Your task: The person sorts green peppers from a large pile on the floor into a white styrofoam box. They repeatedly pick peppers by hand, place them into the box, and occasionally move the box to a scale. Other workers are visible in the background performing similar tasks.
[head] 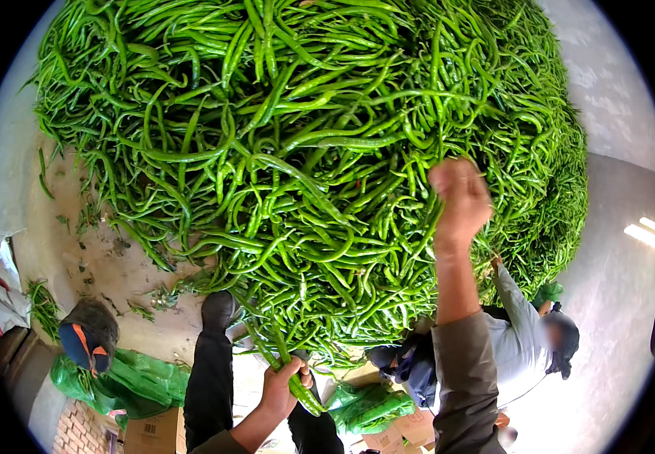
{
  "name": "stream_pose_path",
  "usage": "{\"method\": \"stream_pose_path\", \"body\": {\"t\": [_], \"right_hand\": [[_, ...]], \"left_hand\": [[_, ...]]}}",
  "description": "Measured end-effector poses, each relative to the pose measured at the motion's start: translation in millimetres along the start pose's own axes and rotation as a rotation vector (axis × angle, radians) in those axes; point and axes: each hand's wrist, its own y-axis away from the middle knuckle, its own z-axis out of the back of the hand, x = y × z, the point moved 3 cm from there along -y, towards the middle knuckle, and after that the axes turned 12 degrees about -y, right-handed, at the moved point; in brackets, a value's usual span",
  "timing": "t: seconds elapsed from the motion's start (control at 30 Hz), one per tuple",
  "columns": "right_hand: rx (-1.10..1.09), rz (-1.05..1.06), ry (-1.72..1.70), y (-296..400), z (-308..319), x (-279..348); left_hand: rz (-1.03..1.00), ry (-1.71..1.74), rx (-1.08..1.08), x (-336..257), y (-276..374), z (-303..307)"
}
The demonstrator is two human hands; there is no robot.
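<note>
A large heap of long green chili peppers (305, 136) spreads before me. Low in the picture, my left hand (285, 389) is closed around a small bunch of long green peppers (306, 397). Their ends stick out on both sides of the fist. Over the right part of the heap is my right hand (461, 204), blurred, with its fingers curled. A long pepper runs close to its fingertips, but whether the hand grips it I cannot tell. My black shoe (218, 311) rests at the near edge of the heap.
To the right, a person in a light top (517, 340) reaches toward the heap. Green mesh sacks (134, 380) and cardboard boxes (154, 431) lie below. A dark cap with orange trim (89, 329) shows at left. Leaf scraps litter the floor (134, 278); a grey wall (617, 227) stands right.
</note>
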Motion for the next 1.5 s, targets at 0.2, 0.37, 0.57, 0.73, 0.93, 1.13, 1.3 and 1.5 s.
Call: {"method": "stream_pose_path", "body": {"t": [0.2,0.37,0.57,0.73,0.93,1.13,1.3,1.5], "right_hand": [[0.518,0.136,0.445,98.0,-62.6,-103.1],[0.684,0.215,0.731,100.5,-82.8,-125.7],[0.767,0.380,0.649,69.2,-87.6,-96.2],[0.143,0.618,0.394,31.3,-62.3,-43.7],[-0.054,0.011,0.196,96.0,12.9,-100.3],[-0.071,-0.262,0.184,291.1,72.0,-131.5],[-0.171,-0.734,0.114,434.2,103.8,-152.0],[-0.280,-0.930,0.101,495.2,128.6,-188.2]], "left_hand": [[0.023,-0.007,-0.008,-9.1,3.4,2.3],[0.037,-0.047,-0.074,-10.7,5.0,4.1],[0.009,-0.095,-0.087,-6.5,2.6,7.8],[0.011,-0.122,-0.080,-6.1,2.8,9.8],[0.032,-0.052,-0.115,1.2,-0.4,11.4],[0.081,-0.174,-0.248,17.6,-6.4,18.9],[0.217,-0.402,-0.147,48.4,-3.7,33.5],[0.304,-0.556,-0.012,80.5,14.4,42.5]]}}
